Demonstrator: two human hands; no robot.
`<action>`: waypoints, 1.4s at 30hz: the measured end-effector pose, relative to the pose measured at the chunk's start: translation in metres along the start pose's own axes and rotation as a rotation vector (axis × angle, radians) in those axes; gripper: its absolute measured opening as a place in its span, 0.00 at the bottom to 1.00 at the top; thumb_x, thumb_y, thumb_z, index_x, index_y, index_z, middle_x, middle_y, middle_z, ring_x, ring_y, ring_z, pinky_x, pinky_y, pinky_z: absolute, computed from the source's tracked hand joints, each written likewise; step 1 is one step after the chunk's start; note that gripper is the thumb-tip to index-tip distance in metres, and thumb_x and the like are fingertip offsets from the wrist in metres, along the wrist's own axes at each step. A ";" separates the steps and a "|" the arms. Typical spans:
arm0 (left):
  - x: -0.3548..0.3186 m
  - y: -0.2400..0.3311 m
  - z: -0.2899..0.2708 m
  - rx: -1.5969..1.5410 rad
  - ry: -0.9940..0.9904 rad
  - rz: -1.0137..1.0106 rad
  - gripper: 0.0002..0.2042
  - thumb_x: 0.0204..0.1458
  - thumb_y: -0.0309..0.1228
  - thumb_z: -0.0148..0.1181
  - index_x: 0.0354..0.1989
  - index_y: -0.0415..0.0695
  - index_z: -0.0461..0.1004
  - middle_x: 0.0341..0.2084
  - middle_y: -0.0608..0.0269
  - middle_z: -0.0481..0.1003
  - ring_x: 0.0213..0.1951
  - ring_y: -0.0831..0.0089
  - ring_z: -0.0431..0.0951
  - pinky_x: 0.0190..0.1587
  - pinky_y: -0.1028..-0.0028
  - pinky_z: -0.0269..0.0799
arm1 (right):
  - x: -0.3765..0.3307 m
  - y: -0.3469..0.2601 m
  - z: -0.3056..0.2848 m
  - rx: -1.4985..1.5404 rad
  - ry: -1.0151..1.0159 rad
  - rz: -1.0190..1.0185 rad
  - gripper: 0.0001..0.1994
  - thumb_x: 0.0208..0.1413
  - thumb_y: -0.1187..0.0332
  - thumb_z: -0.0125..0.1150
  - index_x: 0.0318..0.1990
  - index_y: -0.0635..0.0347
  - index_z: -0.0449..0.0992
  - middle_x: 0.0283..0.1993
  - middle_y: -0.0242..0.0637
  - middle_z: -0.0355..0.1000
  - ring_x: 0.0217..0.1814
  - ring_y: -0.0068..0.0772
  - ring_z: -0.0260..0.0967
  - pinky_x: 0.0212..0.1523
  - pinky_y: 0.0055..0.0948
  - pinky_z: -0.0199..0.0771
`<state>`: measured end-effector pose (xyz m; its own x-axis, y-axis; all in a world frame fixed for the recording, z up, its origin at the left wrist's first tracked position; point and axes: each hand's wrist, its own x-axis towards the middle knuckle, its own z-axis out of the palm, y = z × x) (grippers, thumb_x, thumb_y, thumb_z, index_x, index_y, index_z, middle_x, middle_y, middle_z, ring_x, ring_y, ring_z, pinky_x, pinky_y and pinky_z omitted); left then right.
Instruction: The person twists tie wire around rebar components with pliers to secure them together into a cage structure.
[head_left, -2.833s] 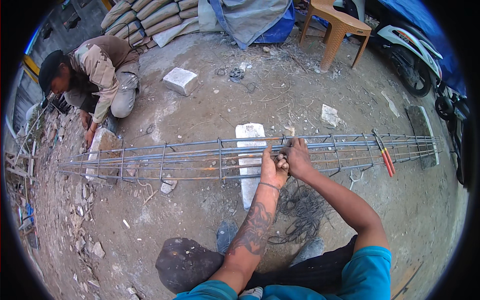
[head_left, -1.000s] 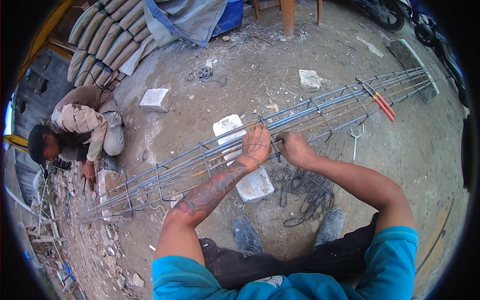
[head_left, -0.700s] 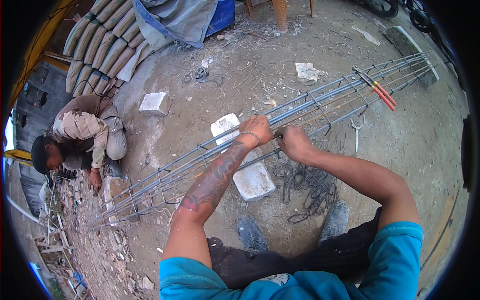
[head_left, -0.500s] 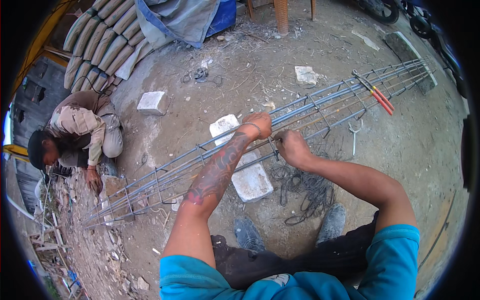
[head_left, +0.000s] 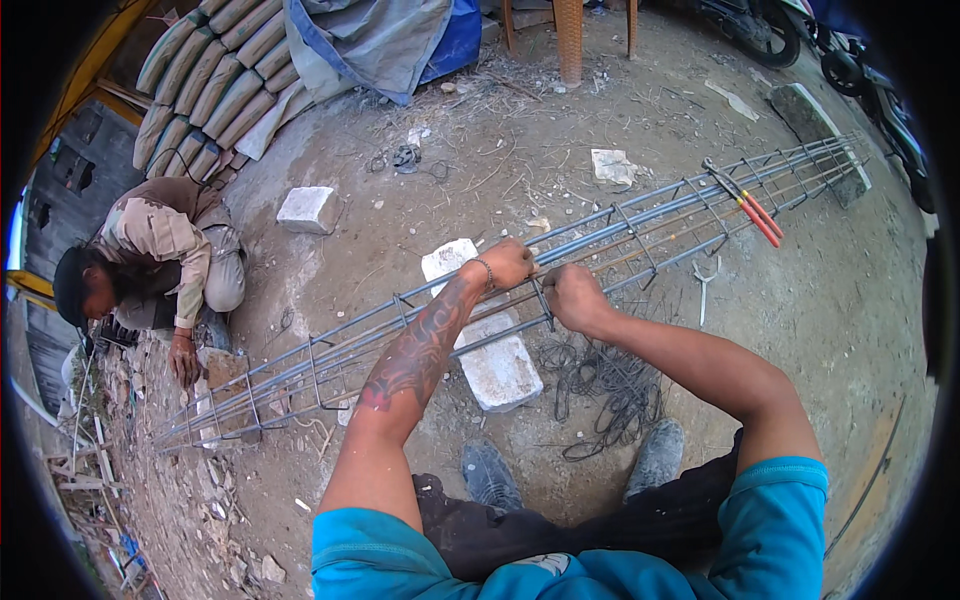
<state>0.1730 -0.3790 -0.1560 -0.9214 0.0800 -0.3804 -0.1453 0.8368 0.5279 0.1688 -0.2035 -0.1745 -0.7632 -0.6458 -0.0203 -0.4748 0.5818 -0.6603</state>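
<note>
A long steel cage [head_left: 625, 228] of bars and square hoops runs slantwise over the ground before a person in a blue shirt. The left hand [head_left: 510, 263] lies over the cage's middle, fingers curled down among the bars; whether it grips one cannot be told. The right hand [head_left: 574, 298], just beside it at a hoop on the cage's near side, has its fingers bent inward, their tips hidden and their grip likewise unclear. Red-handled pliers [head_left: 757, 218] rest across the cage toward its right end. A pale slab [head_left: 502, 368] shows from beneath its middle. On the cage's near side lie tangled wire [head_left: 612, 392] and a forked tool [head_left: 704, 290]. Beyond its left end crouches a co-worker [head_left: 160, 240].
</note>
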 end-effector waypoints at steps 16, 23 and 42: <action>-0.043 -0.005 0.026 0.227 0.408 0.388 0.08 0.47 0.27 0.52 0.32 0.39 0.76 0.31 0.50 0.76 0.37 0.51 0.75 0.44 0.58 0.68 | 0.013 -0.009 -0.011 0.005 -0.108 0.026 0.10 0.45 0.70 0.52 0.31 0.65 0.78 0.32 0.58 0.73 0.38 0.56 0.73 0.44 0.47 0.72; -0.059 -0.006 0.049 0.365 0.691 0.317 0.05 0.46 0.27 0.55 0.30 0.43 0.77 0.33 0.60 0.75 0.45 0.60 0.70 0.47 0.62 0.66 | 0.024 -0.012 -0.023 -0.182 -0.065 -0.345 0.09 0.49 0.68 0.56 0.35 0.59 0.78 0.43 0.45 0.69 0.49 0.46 0.68 0.50 0.40 0.69; -0.019 0.100 0.084 -1.790 0.915 -0.689 0.11 0.54 0.37 0.48 0.28 0.42 0.69 0.20 0.65 0.69 0.21 0.75 0.70 0.21 0.73 0.66 | 0.059 0.008 -0.014 -0.077 -0.284 -0.368 0.10 0.38 0.67 0.64 0.30 0.61 0.77 0.35 0.46 0.74 0.41 0.48 0.72 0.40 0.39 0.71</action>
<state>0.2069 -0.2512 -0.1599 -0.3740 -0.6216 -0.6883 -0.0436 -0.7296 0.6825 0.1132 -0.2298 -0.1704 -0.3928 -0.9196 -0.0071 -0.7309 0.3169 -0.6045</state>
